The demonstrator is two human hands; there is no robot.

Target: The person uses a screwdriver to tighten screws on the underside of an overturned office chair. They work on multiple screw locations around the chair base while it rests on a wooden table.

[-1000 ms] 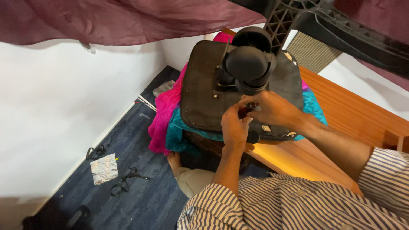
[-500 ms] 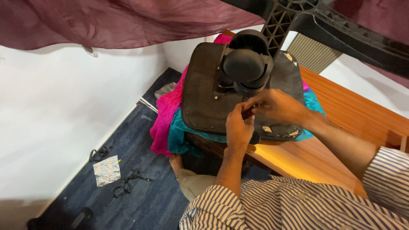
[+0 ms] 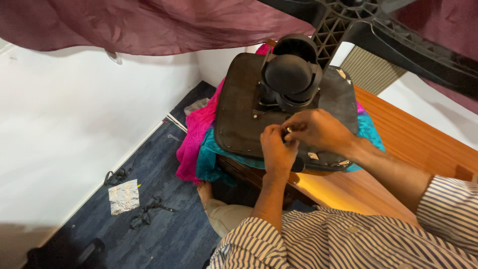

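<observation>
A crumpled silver foil wrapper [image 3: 123, 196] is lying flat on the blue carpet [image 3: 164, 234], near the white wall [image 3: 59, 129].

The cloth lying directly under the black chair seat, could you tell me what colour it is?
The cloth is teal, over a magenta cloth; seen in the head view.

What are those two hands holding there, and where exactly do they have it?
Both the left hand and right hand pinch something small at their fingertips, atop the dark seat underside below the black mechanism. It is too hidden to identify.
</observation>
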